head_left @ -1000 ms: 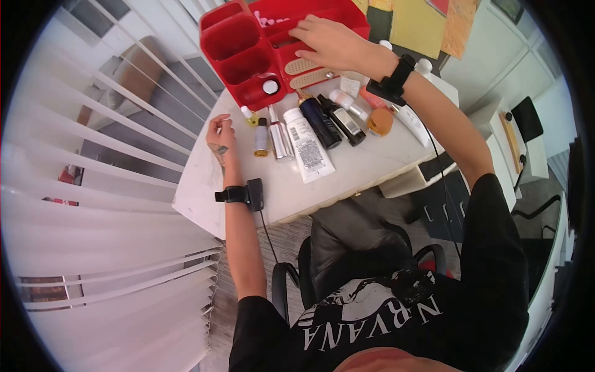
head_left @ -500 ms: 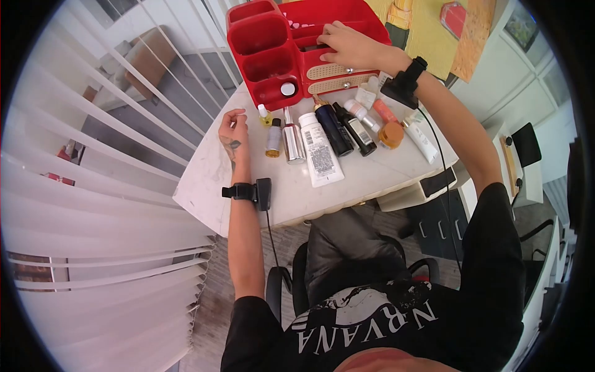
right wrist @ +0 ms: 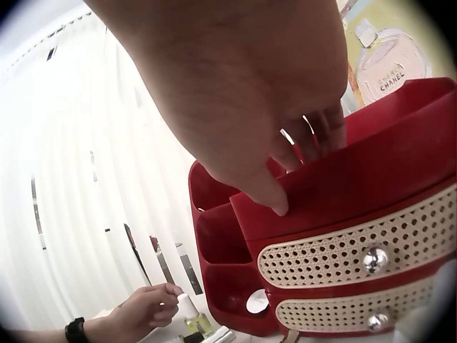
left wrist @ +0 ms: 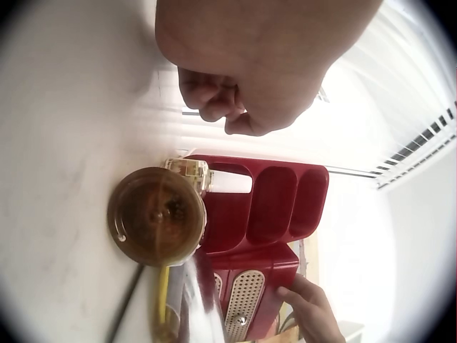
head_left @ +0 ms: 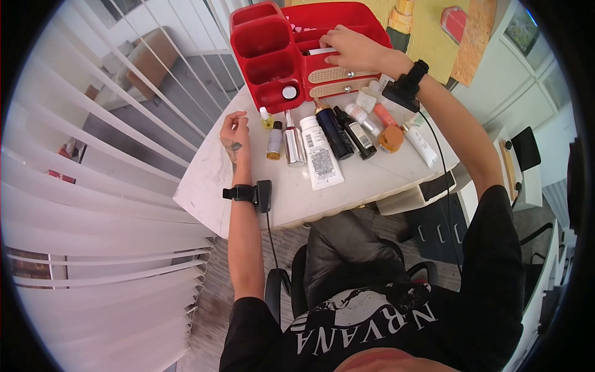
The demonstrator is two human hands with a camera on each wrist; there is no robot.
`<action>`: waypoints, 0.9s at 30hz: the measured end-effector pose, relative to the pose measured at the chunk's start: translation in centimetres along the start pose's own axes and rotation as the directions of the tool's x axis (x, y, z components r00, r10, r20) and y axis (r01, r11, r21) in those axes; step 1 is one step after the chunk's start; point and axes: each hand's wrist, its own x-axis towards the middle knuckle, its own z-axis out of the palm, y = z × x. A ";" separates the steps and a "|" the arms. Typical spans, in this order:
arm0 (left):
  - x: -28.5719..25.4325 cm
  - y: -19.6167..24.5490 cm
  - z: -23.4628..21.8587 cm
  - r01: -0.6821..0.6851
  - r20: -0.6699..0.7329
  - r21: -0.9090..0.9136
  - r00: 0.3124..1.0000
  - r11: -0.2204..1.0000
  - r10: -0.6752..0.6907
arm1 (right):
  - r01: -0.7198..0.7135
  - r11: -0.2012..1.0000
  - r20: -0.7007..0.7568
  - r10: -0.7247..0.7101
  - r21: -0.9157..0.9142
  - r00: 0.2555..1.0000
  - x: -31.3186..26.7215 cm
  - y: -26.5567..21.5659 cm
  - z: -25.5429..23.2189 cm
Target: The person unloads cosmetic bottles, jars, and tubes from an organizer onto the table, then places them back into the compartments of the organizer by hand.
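My right hand (head_left: 358,52) is at the front compartment of a red organizer (head_left: 266,38). In the right wrist view the thumb (right wrist: 275,200) presses the outer front wall and the other fingers dip inside behind it, where their tips are hidden. A white strip (head_left: 321,51) shows under those fingers. My left hand (head_left: 236,133) rests at the table's left side, fingers loosely curled with nothing held. Nearest to it are a small yellow bottle (head_left: 266,118) with a white cap and a grey bottle (head_left: 274,142) with a gold base.
Before the organizer lie a silver bottle (head_left: 294,146), a white tube (head_left: 322,155), a dark blue bottle (head_left: 334,136), a black bottle (head_left: 356,133), an orange jar (head_left: 390,139) and another white tube (head_left: 421,146). Two woven drawer fronts (head_left: 328,75) have round knobs.
The head view has shifted, moving the table and organizer rightward in frame. The right hand stays at the front compartment, where the white strip now shows. The left hand keeps its place.
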 end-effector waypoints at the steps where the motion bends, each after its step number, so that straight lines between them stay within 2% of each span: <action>1: 0.0 0.1 -0.1 -0.001 -0.003 0.000 1.000 1.000 0.001 | -0.122 0.991 0.089 0.117 0.057 0.989 0.0 -1.0 -1.1; 2: 0.0 0.1 -0.1 0.007 0.000 -0.007 1.000 1.000 -0.007 | -0.247 0.964 0.185 0.225 0.102 0.957 0.0 -1.5 -1.7; 3: 0.0 0.2 -0.1 0.016 0.005 -0.014 1.000 1.000 -0.016 | -0.246 0.964 0.186 0.224 0.102 0.957 0.1 -1.3 -1.5; 6: -0.4 0.7 0.0 0.015 0.013 -0.030 1.000 0.999 -0.014 | -0.161 0.980 0.135 0.145 0.120 0.980 0.0 0.2 -0.1; 8: -0.2 0.6 0.0 0.012 0.017 -0.037 1.000 0.999 -0.011 | -0.049 0.998 0.091 0.045 0.038 0.995 -0.1 0.6 0.5; 11: -0.1 0.6 -0.1 0.013 0.016 -0.039 1.000 0.999 -0.013 | -0.031 0.994 0.037 0.027 0.104 0.999 -0.5 0.8 0.5; 18: -0.5 1.1 0.1 0.024 0.022 -0.021 0.999 0.999 -0.024 | -0.051 0.976 0.042 0.042 0.214 0.998 -0.2 1.1 -0.1; 20: -0.4 1.2 0.1 0.025 0.016 -0.014 1.000 1.000 -0.025 | -0.018 0.961 -0.031 0.027 0.275 0.999 -0.1 1.5 0.2; 27: -0.5 1.3 0.2 0.022 -0.001 -0.021 1.000 1.000 -0.022 | -0.071 0.924 0.006 0.074 0.377 0.997 0.0 1.9 -0.2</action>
